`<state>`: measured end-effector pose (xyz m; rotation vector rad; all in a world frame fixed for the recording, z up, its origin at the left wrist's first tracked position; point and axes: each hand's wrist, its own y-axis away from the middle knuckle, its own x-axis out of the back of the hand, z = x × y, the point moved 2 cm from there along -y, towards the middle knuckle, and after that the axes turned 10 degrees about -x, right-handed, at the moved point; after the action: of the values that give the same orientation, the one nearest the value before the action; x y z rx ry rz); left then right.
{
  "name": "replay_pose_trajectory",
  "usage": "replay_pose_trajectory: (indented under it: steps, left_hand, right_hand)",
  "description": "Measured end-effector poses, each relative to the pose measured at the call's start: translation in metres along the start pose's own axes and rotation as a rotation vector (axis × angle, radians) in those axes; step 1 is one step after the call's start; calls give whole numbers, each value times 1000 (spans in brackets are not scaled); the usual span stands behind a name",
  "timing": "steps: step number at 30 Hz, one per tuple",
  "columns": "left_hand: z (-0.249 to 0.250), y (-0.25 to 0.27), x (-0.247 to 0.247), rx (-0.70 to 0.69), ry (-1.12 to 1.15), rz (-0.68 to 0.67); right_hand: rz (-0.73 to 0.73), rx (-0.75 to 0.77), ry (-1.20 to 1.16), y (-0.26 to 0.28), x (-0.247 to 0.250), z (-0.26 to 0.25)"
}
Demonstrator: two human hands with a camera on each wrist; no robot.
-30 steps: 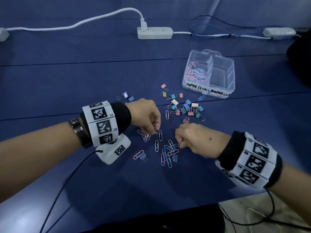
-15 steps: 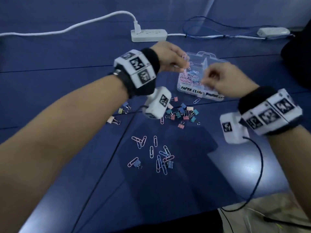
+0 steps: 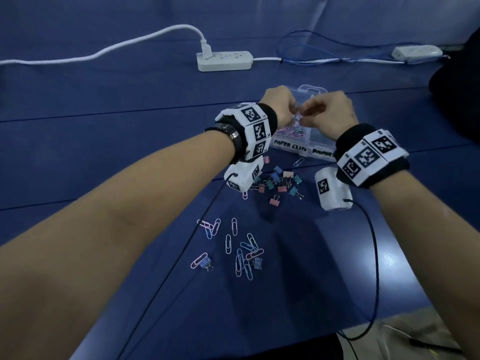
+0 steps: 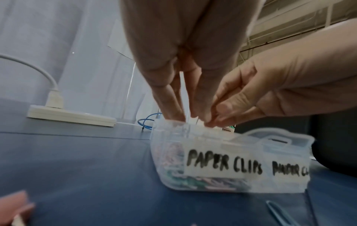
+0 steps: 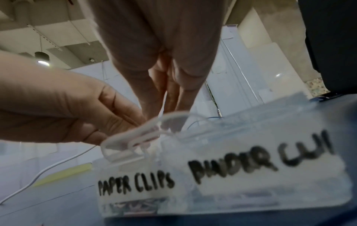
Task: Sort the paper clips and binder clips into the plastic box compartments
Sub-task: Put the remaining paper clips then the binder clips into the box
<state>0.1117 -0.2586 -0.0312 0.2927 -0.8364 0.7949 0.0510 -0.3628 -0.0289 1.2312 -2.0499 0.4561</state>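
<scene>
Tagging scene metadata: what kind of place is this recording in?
Probably an indoor lab or workshop data-collection bench, not a home. A blue-covered table carries a white power strip with trailing cables, tall clear panels stand behind it, and the right wrist view shows a bare concrete ceiling with an industrial pendant lamp.

— The plastic box [image 3: 320,141]: what is it made of?
— Clear plastic, smooth and slightly glossy, with matt white paper-like labels [image 4: 216,163] lettered in black marker on its near wall.
— And the table [image 3: 130,152] beneath?
— A dark blue covering, smooth with a dull sheen; a pale glare patch shows near right.
— The loose paper clips [image 3: 239,248]?
— Thin wire in pastel pink, blue and white, seemingly coated. The binder clips [image 3: 279,181] have matt pastel bodies and shiny metal wire handles.
— Far side?
— A power strip [image 3: 224,59] of smooth white plastic, its cord [image 3: 104,51] looking braided.
— The wrists?
— Black cloth bands [image 3: 270,118], matt, carrying white printed marker tiles.
</scene>
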Motion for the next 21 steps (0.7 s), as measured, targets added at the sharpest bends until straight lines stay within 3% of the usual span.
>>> replay_pose_trajectory:
  steps: [4, 8, 11, 15, 17, 21]
  left_hand:
    - [-2, 2, 0, -50, -9, 42]
    - [1, 7, -2, -108, -48, 2]
    - [8, 16, 5, -188, -109, -64]
    - [8, 49, 28, -273, -175, -97]
    - [1, 74, 35, -279, -183, -196]
    - [-19, 130, 29, -266, -311, -564]
  right_hand:
    - [62, 97, 1, 25, 7, -1]
    - [-165, 133, 374, 54, -5, 7]
    - [-176, 166, 644, 62, -3, 6]
    - [-208, 236, 577, 70, -3, 6]
    - [-296, 254, 633, 75, -12, 13]
    - [-376, 217, 724, 79, -19, 27]
